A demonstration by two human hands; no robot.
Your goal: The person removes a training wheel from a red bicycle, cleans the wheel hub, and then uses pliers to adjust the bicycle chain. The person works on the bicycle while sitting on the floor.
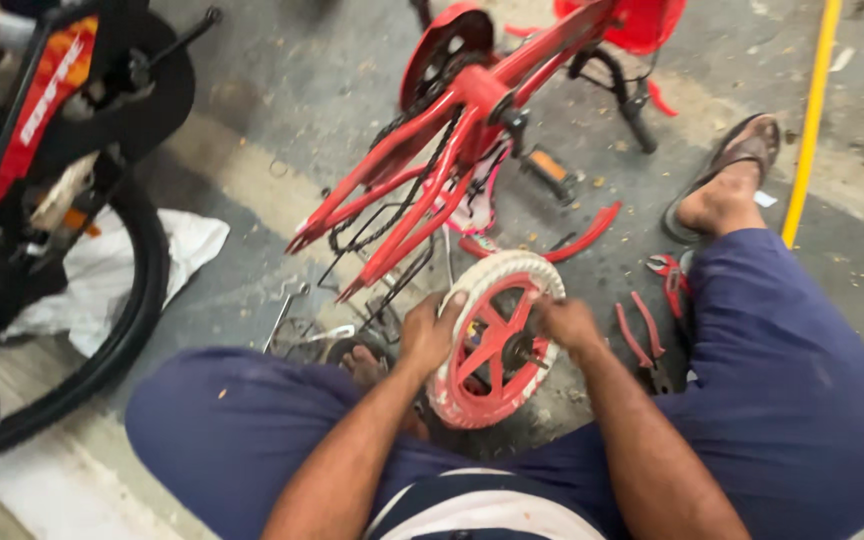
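The small red bicycle wheel (494, 340), stiff and probably light, stands just below the upturned red frame (442, 150), left hand (430, 332) clamped on its white tyre, right hand (564, 322) closed at the hub.

Label: a long red-orange decal (49, 95) with white lettering is seen on the slanted black frame tube of the large bicycle at the upper left.
Shape: a narrow strip, run along the tube, fading from orange to red.
Packages: none are seen.
Signs: none.
Screens: none.
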